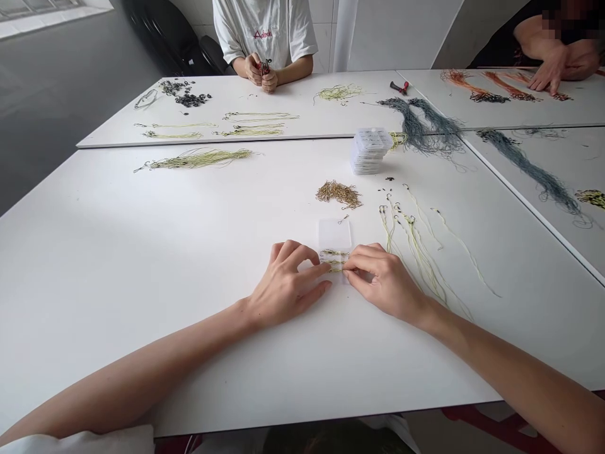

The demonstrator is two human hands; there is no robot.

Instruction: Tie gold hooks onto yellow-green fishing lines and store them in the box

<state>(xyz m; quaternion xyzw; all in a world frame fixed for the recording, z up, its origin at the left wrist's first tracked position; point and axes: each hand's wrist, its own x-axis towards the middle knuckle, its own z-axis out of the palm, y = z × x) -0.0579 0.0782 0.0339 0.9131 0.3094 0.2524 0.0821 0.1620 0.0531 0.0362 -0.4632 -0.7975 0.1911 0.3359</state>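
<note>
A small clear plastic box (334, 234) lies with its lid folded back, and several fishing hook rigs with yellow-green line (334, 253) lie across its tray. From the left, my left hand (293, 277) reaches over the box, its index fingertip on the nearest rig and its thumb apart, close to the box's near edge. My right hand (380, 277) pinches at the right end of that rig, at the box's right side. The pinched end itself is hidden by the fingers. Beyond the lid is a heap of small gold-coloured metal pieces (338, 194), with one loose piece near the lid.
Loose hook rigs (418, 252) spread right of my right hand. Behind them stand stacked clear boxes (370, 151) and grey-blue line bundles (416, 123). A yellow-green bundle (198, 159) lies far left. Across the white table (142, 265), two other people work with their hands.
</note>
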